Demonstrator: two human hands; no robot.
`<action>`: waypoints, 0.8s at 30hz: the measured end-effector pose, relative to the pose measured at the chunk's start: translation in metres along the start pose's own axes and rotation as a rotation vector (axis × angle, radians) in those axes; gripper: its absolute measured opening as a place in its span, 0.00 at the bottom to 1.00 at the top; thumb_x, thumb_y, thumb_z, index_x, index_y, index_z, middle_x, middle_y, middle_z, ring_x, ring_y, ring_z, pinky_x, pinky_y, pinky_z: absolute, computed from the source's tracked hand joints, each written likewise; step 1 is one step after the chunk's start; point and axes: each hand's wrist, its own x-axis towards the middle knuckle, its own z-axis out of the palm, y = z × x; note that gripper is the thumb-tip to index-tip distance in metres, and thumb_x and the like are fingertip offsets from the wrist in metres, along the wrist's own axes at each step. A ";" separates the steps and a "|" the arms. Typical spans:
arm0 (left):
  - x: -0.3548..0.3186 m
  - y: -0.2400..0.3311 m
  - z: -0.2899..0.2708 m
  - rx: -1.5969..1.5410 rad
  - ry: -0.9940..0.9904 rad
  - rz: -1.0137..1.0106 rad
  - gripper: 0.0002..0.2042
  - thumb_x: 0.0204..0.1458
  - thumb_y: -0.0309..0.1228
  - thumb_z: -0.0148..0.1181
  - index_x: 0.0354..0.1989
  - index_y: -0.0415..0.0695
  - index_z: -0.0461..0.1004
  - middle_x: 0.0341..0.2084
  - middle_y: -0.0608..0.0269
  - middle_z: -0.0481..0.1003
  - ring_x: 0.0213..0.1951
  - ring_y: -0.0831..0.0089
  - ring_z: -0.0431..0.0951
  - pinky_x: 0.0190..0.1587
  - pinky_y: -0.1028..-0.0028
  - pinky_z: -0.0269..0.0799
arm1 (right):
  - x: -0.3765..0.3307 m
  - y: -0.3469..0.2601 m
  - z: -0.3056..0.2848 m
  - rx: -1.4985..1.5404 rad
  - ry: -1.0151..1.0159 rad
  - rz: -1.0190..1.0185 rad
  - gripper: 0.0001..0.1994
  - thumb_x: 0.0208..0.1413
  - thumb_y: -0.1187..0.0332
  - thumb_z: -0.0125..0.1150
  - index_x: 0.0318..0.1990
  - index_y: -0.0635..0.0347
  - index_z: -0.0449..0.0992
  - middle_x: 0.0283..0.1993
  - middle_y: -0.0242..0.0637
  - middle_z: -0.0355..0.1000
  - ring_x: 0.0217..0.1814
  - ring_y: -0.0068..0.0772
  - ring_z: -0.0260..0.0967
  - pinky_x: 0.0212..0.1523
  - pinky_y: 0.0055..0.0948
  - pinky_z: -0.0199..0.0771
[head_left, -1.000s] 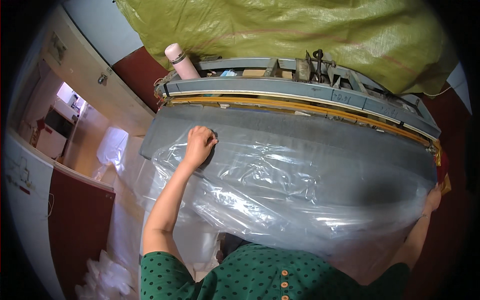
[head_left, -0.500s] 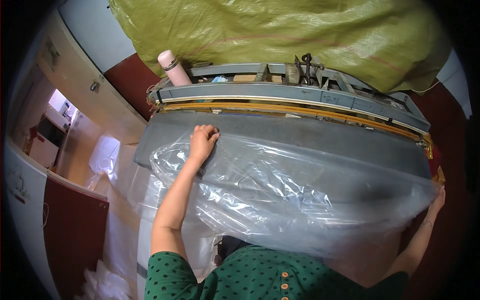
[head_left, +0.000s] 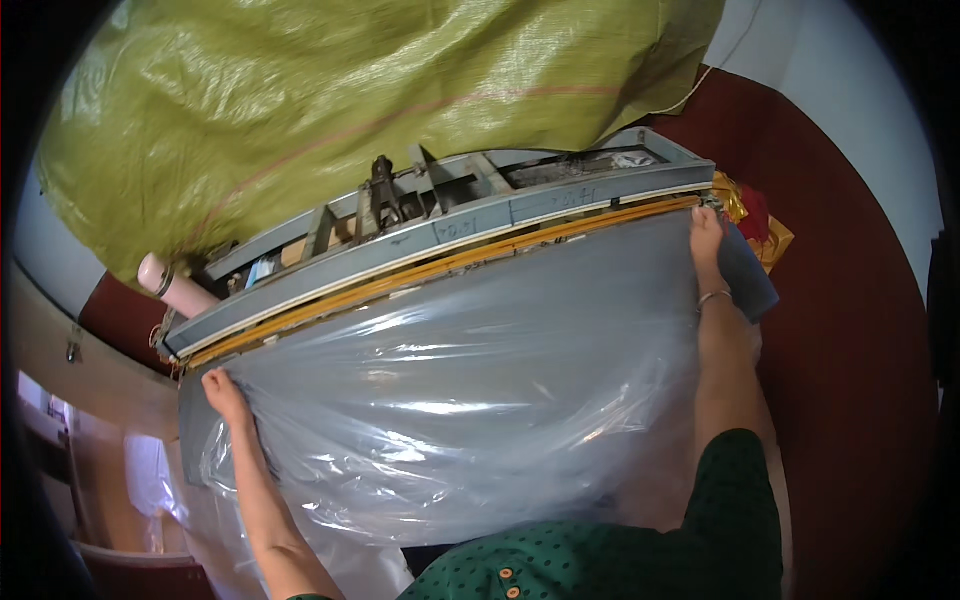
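Observation:
A wide sheet of clear plastic film (head_left: 450,410) is spread across a grey tabletop (head_left: 195,435), wrinkled and shiny toward my body. At its far left corner my left hand (head_left: 226,394) is closed on the film's edge. My right hand (head_left: 706,232) is closed on the film at the far right corner, close to the orange strip (head_left: 520,246). Between both hands the film is drawn out along the machine's front. Its near part hangs over the table edge toward my green dotted shirt.
Behind the tabletop runs a grey metal frame (head_left: 440,232) with a black clamp-like part (head_left: 383,185). A pink bottle (head_left: 178,287) leans at its left end. Yellow-green woven sheeting (head_left: 380,90) hangs behind. Gold and red wrapping (head_left: 755,222) lies at the right end.
My right hand has risen from the near right to the far right corner, bringing the film with it. My left hand is now nearer the left end. The view has turned right.

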 end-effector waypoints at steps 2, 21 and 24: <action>0.015 -0.009 0.008 -0.133 0.027 -0.009 0.08 0.54 0.28 0.50 0.24 0.42 0.63 0.22 0.70 0.62 0.26 0.79 0.59 0.31 0.78 0.60 | 0.003 -0.012 0.024 0.083 -0.021 0.067 0.11 0.56 0.63 0.54 0.31 0.63 0.69 0.24 0.32 0.66 0.28 0.22 0.61 0.32 0.25 0.64; 0.029 0.017 0.019 -0.066 0.181 -0.184 0.06 0.51 0.29 0.50 0.33 0.41 0.64 0.28 0.66 0.65 0.26 0.79 0.63 0.30 0.79 0.63 | 0.016 -0.007 0.037 0.022 0.243 0.192 0.08 0.52 0.71 0.55 0.39 0.61 0.67 0.29 0.40 0.70 0.26 0.32 0.68 0.28 0.31 0.69; 0.033 -0.004 0.025 -0.013 0.188 -0.070 0.06 0.51 0.29 0.50 0.34 0.41 0.65 0.27 0.67 0.66 0.27 0.80 0.63 0.29 0.79 0.63 | 0.025 -0.008 0.023 0.163 0.213 0.335 0.08 0.53 0.72 0.53 0.40 0.63 0.66 0.28 0.38 0.70 0.24 0.31 0.67 0.25 0.31 0.69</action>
